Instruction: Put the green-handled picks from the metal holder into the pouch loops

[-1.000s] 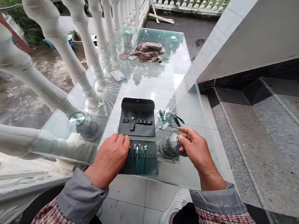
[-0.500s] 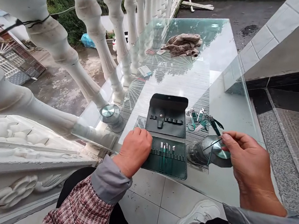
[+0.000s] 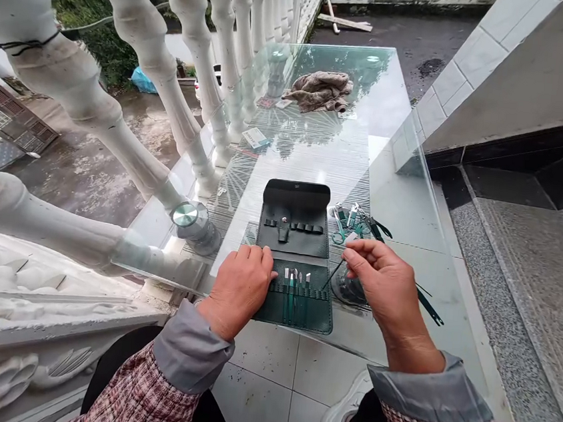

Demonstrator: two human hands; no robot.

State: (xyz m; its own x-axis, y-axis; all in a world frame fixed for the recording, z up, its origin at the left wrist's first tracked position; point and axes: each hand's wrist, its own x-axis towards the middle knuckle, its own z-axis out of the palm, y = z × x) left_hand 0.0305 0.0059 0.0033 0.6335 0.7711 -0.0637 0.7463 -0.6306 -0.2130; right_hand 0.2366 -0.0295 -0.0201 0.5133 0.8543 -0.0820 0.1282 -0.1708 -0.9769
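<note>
An unfolded tool case (image 3: 294,239) lies on the near end of the glass table (image 3: 393,202), with a row of small tools (image 3: 295,286) slotted in its near flap. The left hand (image 3: 239,288) rests on the case's left edge. The right hand (image 3: 384,289), just right of the case, pinches a thin tool (image 3: 332,275). Behind that hand lies a heap of loose tools (image 3: 355,220), perhaps scissors and clippers. A cloth (image 3: 319,89) sits at the far end, and balusters (image 3: 138,41) stand along the table's left.
</note>
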